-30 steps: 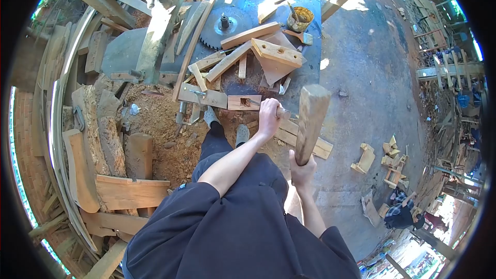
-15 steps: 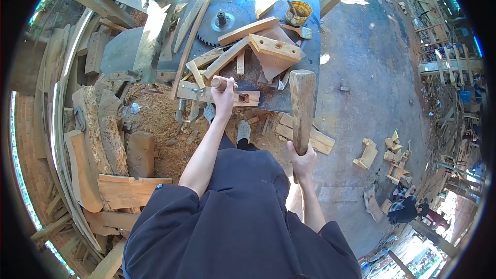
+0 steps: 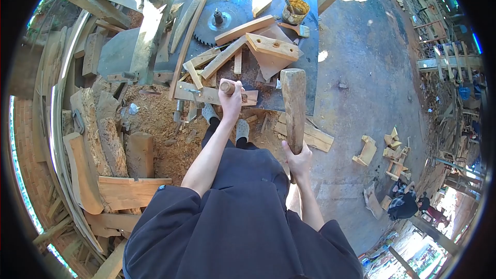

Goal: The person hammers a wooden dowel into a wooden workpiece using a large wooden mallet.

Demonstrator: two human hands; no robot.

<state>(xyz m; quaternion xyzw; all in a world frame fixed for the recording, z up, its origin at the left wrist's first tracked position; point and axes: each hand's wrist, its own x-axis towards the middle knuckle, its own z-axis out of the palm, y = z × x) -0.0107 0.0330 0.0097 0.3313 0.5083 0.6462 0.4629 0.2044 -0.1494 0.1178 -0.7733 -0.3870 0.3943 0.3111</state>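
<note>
My left hand (image 3: pixel 231 102) is closed around the round wooden handle of a chisel (image 3: pixel 226 88), seen nearly end-on. Its blade is mostly hidden by the hand. Under it lies a wooden workpiece (image 3: pixel 209 95) on the edge of the blue metal table, with a cut recess (image 3: pixel 245 96) near its right end. My right hand (image 3: pixel 298 161) grips the narrow lower end of a thick wooden mallet (image 3: pixel 294 108). The mallet points up and away from me, to the right of the chisel and apart from it.
A circular saw blade (image 3: pixel 218 22) sits in the blue table (image 3: pixel 306 80). Offcuts and a board with holes (image 3: pixel 273 46) lie beside it, with a brush (image 3: pixel 296 29) and a yellowish pot (image 3: pixel 296 11). Wood pieces (image 3: pixel 365 150) lie on the floor; another person (image 3: pixel 403 205) is at lower right.
My left hand has shifted a little right, and the chisel handle now points more toward the camera. The mallet has moved slightly left with my right hand.
</note>
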